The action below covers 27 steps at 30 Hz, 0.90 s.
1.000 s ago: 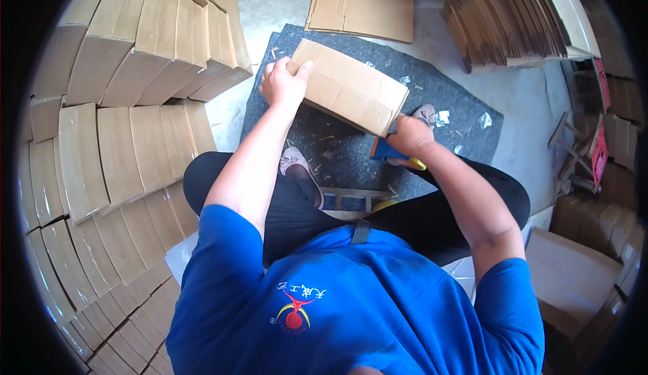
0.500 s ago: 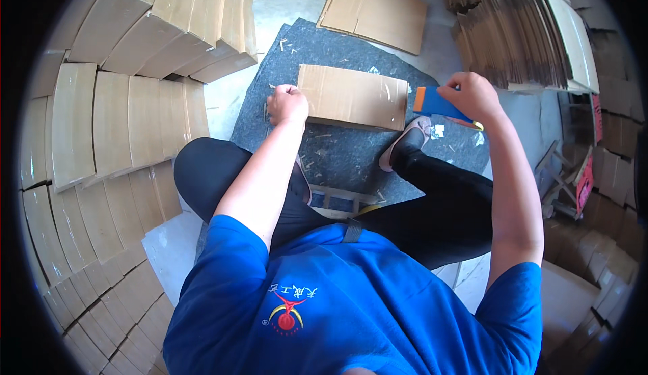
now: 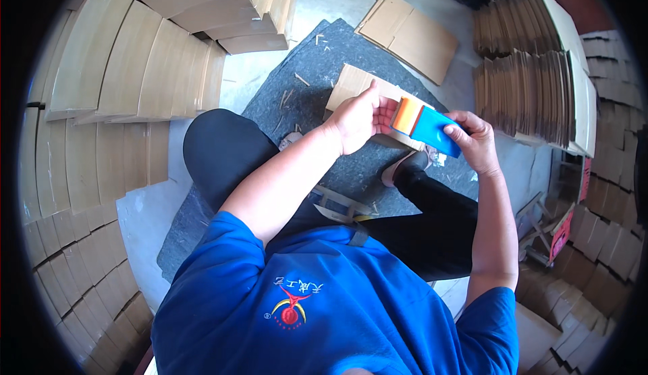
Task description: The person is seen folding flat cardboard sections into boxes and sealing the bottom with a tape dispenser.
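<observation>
My right hand (image 3: 476,142) grips a blue tape dispenser (image 3: 435,132) with an orange end, tilted above the carton. My left hand (image 3: 358,120) is spread beside the orange end, its fingertips close to or touching it; exact contact is hard to make out. Below both hands lies a closed cardboard carton (image 3: 347,85), partly covered by them and by the dispenser. The carton rests on a dark grey mat (image 3: 297,101) between my feet.
Stacked cardboard cartons (image 3: 121,58) rise along the left side. A flat folded cardboard piece (image 3: 408,34) lies beyond the mat. Bundles of flattened cardboard (image 3: 523,95) stand at the far right, near a folding metal frame (image 3: 536,223). Small scraps litter the mat.
My right hand has brought the tape dispenser leftward over the carton and turned it. My left hand has left the carton's left end, moved right and opened beside the dispenser. The view has shifted.
</observation>
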Each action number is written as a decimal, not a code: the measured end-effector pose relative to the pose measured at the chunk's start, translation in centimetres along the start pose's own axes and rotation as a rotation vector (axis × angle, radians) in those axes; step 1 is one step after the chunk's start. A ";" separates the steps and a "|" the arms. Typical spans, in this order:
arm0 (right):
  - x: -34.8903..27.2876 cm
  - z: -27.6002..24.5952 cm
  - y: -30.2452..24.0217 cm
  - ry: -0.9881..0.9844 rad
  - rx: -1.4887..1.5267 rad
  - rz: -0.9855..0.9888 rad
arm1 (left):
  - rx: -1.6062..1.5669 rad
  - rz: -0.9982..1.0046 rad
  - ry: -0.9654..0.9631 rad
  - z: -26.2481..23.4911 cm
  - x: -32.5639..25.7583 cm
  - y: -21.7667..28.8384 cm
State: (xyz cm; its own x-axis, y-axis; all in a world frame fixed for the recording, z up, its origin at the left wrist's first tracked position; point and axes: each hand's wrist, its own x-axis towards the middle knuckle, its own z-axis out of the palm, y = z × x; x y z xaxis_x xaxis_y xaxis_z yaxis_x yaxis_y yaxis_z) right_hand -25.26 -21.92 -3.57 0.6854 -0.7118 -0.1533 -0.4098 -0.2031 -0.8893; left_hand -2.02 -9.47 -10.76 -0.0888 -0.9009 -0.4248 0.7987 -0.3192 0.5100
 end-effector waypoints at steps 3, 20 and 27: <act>0.3 0.7 1.3 0.018 0.242 0.057 | -0.144 -0.063 0.023 -0.3 -0.6 0.2; 6.5 5.3 -1.2 0.086 -0.492 0.099 | 0.479 0.041 0.760 -11.4 3.0 6.0; 8.3 7.8 -0.9 0.084 -0.613 0.160 | 0.648 0.106 0.893 -15.7 5.7 5.0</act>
State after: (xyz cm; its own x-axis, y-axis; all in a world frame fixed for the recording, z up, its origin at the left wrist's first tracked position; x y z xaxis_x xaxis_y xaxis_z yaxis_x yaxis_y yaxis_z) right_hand -14.47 -22.42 -7.39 0.5479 -0.8104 -0.2073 -0.7900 -0.4198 -0.4468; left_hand 10.79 -11.60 -22.38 0.6311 -0.4799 -0.6094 0.2916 -0.5813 0.7597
